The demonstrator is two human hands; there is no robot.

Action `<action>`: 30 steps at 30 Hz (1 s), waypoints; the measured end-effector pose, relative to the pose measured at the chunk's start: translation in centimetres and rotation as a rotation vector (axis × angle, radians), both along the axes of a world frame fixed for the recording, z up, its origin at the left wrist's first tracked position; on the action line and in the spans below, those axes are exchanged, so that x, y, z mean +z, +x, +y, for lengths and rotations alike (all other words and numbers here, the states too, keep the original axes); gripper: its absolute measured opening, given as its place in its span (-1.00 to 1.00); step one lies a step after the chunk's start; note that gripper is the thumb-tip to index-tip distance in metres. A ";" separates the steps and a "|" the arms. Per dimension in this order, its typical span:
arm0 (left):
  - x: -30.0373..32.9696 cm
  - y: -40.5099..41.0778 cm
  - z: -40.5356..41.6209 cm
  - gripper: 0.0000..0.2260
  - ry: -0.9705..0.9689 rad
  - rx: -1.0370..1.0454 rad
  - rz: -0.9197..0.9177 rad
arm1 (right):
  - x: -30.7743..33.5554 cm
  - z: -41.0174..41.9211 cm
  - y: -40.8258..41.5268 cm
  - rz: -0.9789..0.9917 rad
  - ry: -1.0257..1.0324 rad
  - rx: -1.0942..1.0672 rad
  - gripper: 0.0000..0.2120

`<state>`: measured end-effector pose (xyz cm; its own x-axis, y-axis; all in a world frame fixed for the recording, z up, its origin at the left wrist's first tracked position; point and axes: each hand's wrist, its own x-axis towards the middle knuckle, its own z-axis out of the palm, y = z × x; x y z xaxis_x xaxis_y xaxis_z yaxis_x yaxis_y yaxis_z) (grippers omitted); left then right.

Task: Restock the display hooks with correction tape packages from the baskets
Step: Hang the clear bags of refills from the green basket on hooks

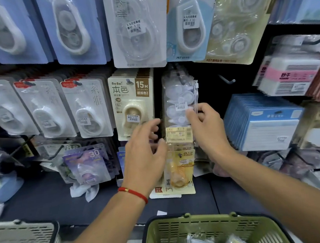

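A: Clear plastic, that refill pack (179,98); it hangs in the middle row, just right of the beige 15M card (132,104). The right hand (206,126) has its thumb and fingers pinching the pack's lower right edge.

B: And the left hand (145,151)?

A: It holds nothing. Its fingers are loosely apart, hovering beside a yellow card (178,134) that sits just under the pack. Whether a fingertip touches that card cannot be told.

B: Is the pack on its hook?

A: Its top seems to hang there, but the hook itself is hidden behind the plastic. A bare hook (227,80) sticks out to the right.

B: What could go wrong?

A: Probably a tug. If the right hand pulls down or outward while pinching, the pack may slide off its hook or tear at the hole. The left hand is crowded against the cards below, so a careless sweep could knock the yellow pack (179,169) off the lower row. More stock waits in the green basket (217,230); the grey basket (25,241) stands at the left.
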<state>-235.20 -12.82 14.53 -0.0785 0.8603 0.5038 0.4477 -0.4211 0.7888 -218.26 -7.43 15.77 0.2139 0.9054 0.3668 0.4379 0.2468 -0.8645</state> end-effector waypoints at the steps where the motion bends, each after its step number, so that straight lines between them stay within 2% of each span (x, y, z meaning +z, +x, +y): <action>1: 0.2 -0.2 0.1 -0.58 0.070 0.065 0.033 | 0.2 1.2 -0.2 0.001 -0.030 -0.029 -0.79; 3: 0.3 -0.8 0.2 -0.54 0.154 0.173 0.106 | 0.4 3.2 -0.4 -0.031 -0.084 -0.071 -0.78; 5: 0.1 -1.4 0.2 -0.48 0.176 0.247 0.162 | -0.2 4.4 -0.5 -0.151 -0.076 -0.154 -0.70; 6: -0.1 -1.7 0.2 -0.45 0.178 0.263 0.189 | -0.7 4.3 -0.6 -0.213 -0.017 -0.206 -0.62; 8: -0.4 -2.2 0.2 -0.39 0.177 0.266 0.264 | -1.6 3.5 -0.6 -0.374 0.257 -0.240 -0.57; 10: -0.6 -2.6 0.3 -0.33 0.168 0.252 0.353 | -2.8 3.2 -0.5 -0.715 0.500 -0.169 -0.56; 11: -0.7 -2.8 0.4 -0.29 0.162 0.247 0.389 | -3.2 3.4 -0.4 -0.876 0.543 -0.127 -0.54; 12: -0.8 -2.9 0.5 -0.27 0.157 0.240 0.416 | -3.4 3.8 -0.4 -0.991 0.529 -0.109 -0.49; 14: -1.1 -2.8 0.5 -0.22 0.138 0.218 0.442 | -3.4 4.7 -0.6 -1.099 0.400 -0.107 -0.39; 21: -1.3 -1.9 0.5 -0.17 0.104 0.196 0.418 | -3.2 8.6 -1.0 -1.119 0.121 -0.112 -0.21; 27: -1.4 -1.8 0.4 -0.18 0.113 0.198 0.386 | -2.8 10.9 -0.5 -1.077 -0.033 0.033 -0.07; 30: -1.4 -1.8 0.2 -0.20 0.082 0.189 0.368 | -2.0 9.8 0.1 -1.014 -0.047 0.118 -0.21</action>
